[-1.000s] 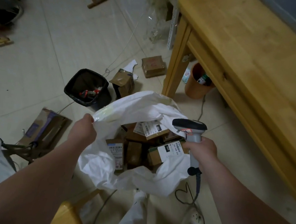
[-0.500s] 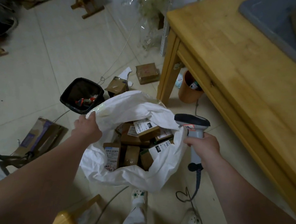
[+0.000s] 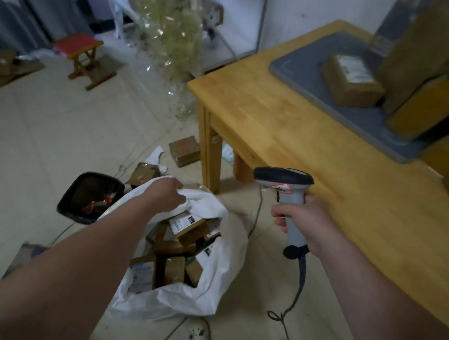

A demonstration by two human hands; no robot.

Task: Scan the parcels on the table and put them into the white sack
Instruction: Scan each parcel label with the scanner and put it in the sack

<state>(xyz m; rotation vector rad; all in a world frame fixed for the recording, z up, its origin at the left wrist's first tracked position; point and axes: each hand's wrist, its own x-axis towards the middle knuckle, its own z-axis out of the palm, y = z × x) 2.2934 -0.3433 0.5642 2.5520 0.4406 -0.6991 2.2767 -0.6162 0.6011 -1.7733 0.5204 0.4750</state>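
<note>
In the head view, I have both hands in frame. My left hand (image 3: 167, 196) reaches out over the floor, and its fingers are curled round the far rim of the white sack (image 3: 219, 270), pinching a fold of the fabric between thumb and fingers. The sack stands on the floor near the leg under the counter's (image 3: 274, 125) left corner, its mouth gaping toward me. Inside it I can see a heap of brown parcels (image 3: 175, 246), several with white labels facing up.

My right hand (image 3: 307, 226) is wrapped tight round the handle of the scanner (image 3: 286, 186), held upright off the counter's front edge, its dark head on top and pointing left. Its cable (image 3: 300, 281) hangs from the base of the handle down to the floor.

On the counter, a grey mat (image 3: 305, 66) lies toward the far right edge, and one labelled parcel (image 3: 353, 80) sits on it, label up. Just beside it, at the right edge, stand larger cartons (image 3: 425, 51), blurred.

On the floor, a black bin (image 3: 90, 197) sits just left of the sack, a small box (image 3: 185, 151) lies near the counter leg, and a red-topped stool (image 3: 79, 50) stands well apart on the far left.
</note>
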